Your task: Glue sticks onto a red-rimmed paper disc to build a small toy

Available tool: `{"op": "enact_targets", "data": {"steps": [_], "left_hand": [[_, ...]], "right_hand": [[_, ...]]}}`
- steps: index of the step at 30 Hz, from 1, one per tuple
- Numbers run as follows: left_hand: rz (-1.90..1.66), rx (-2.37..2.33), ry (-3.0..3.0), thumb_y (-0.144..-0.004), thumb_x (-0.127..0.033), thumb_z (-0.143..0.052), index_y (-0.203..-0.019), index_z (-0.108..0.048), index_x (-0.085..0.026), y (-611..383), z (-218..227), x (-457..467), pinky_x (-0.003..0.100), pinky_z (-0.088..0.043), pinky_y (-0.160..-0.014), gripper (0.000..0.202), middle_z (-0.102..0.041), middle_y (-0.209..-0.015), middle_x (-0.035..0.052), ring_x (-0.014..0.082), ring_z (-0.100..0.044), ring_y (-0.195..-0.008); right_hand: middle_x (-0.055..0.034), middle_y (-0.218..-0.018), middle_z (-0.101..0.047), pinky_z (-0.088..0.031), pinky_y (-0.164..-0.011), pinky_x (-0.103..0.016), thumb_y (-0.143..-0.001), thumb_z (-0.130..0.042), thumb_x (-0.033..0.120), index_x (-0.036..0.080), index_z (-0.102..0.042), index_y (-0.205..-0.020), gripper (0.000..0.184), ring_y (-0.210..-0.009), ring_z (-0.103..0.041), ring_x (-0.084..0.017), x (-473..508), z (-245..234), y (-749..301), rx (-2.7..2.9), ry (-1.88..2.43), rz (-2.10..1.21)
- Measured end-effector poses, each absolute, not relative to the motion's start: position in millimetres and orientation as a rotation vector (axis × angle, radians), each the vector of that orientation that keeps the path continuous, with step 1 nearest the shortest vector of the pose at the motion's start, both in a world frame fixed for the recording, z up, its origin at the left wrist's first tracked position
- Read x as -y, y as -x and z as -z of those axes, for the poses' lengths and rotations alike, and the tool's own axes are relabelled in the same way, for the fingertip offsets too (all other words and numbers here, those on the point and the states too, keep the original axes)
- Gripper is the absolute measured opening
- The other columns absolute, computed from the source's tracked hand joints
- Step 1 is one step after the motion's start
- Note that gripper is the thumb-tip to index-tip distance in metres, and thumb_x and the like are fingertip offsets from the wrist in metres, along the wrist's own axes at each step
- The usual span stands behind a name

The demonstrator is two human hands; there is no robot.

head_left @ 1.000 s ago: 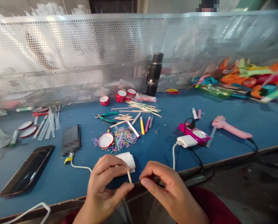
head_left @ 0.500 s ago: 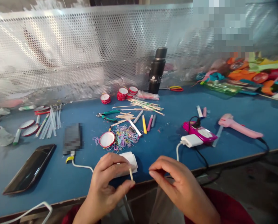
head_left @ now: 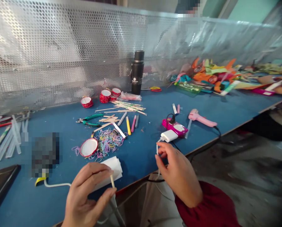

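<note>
My left hand (head_left: 89,192) is at the table's front edge, closed, with a short pale wooden stick (head_left: 112,181) held end to end between thumb and fingertips. Behind those fingers lies folded white paper (head_left: 116,165). My right hand (head_left: 175,168) is raised off the front edge, thumb and index fingertip apart; a white cable (head_left: 157,148) shows in the gap, apparently behind the fingers. Just beyond it are a white plug adapter (head_left: 169,135) and a magenta power strip (head_left: 178,128). Loose, colourful rubber bands (head_left: 110,140) lie past the paper beside a red-rimmed tape roll (head_left: 89,147).
Green-handled pliers (head_left: 91,119), wooden sticks (head_left: 129,106), markers (head_left: 128,126) and a black bottle (head_left: 137,74) stand or lie farther back. A pink glue gun (head_left: 202,118) is at right. Perforated metal sheet (head_left: 84,47) borders the table; a person is behind it.
The view has turned to the right, so the table's things sit farther left. My right hand's thumb and index finger have spread apart. My left hand still holds the stick.
</note>
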State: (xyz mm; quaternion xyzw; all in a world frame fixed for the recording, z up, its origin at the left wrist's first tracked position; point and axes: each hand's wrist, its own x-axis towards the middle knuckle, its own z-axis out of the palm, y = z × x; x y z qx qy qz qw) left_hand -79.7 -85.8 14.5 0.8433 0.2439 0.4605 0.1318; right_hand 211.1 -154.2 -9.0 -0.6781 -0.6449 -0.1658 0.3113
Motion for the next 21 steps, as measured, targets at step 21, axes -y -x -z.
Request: {"op": "enact_targets", "data": {"steps": [21], "left_hand": [[-1.359, -0.668, -2.509, -0.09, -0.021, -0.075, -0.108, -0.074, -0.019, 82.7, -12.0, 82.9, 0.023, -0.062, -0.08, 0.018, -0.075, -0.102, 0.0066, 0.0168, -0.074, -0.092]], "right_hand": [[-0.0051, -0.089, -0.069, -0.042, -0.075, -0.034, -0.098, -0.057, 0.01, 0.025, -0.08, -0.114, 0.031, -0.084, -0.062, -0.02, 141.4, 6.9, -232.9, 1.745, 2.15, 0.486]]}}
